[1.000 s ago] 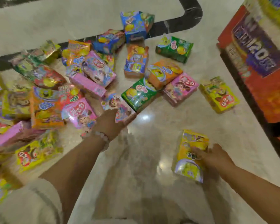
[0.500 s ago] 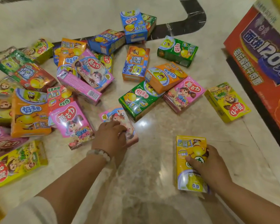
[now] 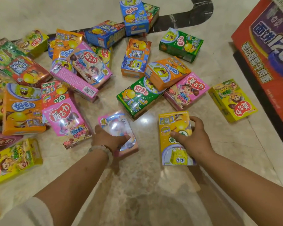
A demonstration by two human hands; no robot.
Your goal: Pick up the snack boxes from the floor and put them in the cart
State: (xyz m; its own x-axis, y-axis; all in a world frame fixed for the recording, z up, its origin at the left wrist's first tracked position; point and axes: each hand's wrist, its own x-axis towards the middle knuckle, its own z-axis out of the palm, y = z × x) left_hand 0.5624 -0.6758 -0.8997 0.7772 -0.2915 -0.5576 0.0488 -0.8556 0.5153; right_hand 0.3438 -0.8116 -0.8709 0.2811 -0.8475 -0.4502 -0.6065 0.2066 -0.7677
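Polished marble floor (image 3: 153, 176) with a dark inlaid band (image 3: 201, 12) at the top, strewn with snack boxes (image 3: 137, 97) lying flat or overlapping in a loose heap. Left hand (image 3: 107, 139) (beaded bracelet (image 3: 101, 148) at the wrist) grips a pale pink box (image 3: 116, 124) on the floor, fingers curled round its near end. Right hand (image 3: 192, 137) clamps a yellow box (image 3: 175, 128), thumb on the printed face and fingers wrapped over the far edge; whether this box touches the floor cannot be told. Large red carton (image 3: 268, 54) stands at the right edge.
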